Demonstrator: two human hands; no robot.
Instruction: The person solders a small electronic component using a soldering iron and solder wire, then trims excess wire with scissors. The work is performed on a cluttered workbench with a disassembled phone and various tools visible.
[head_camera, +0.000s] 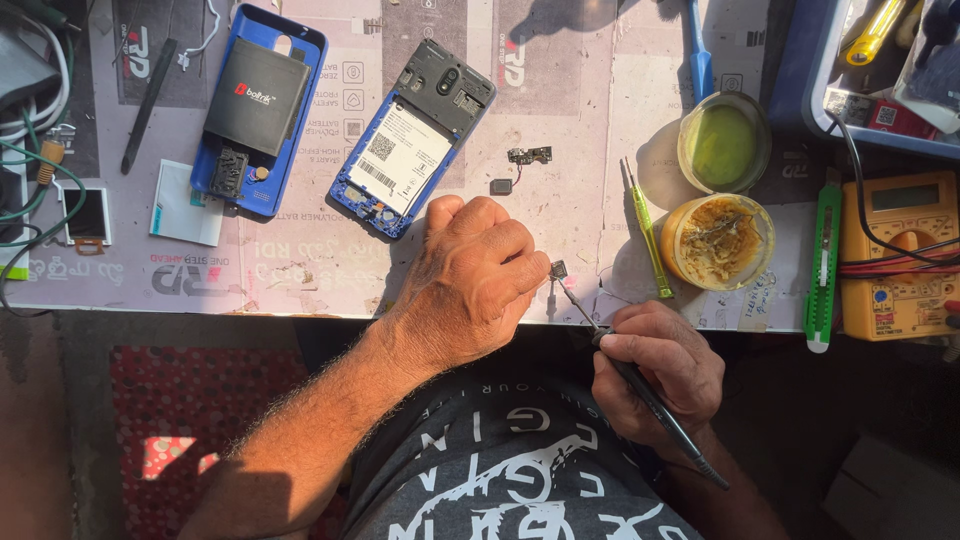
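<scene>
Hard, warm sunlight falls across the pale printed table (600, 120), casting crisp dark shadows; the floor below stays dim. Focus is sharp throughout.

Two hands at a phone repair bench

The left hand (478, 275) pinches a tiny dark part (558, 269) near the mat's near edge; the right hand (658, 368) touches a thin probe (640, 385) to it. An opened blue phone (412, 140) lies farther left.

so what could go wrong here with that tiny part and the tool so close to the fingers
The small part is pinched in the left hand at the table edge; a slip could drop it off the bench. The tool tip in the right hand works near the fingertips and might touch them.
</scene>
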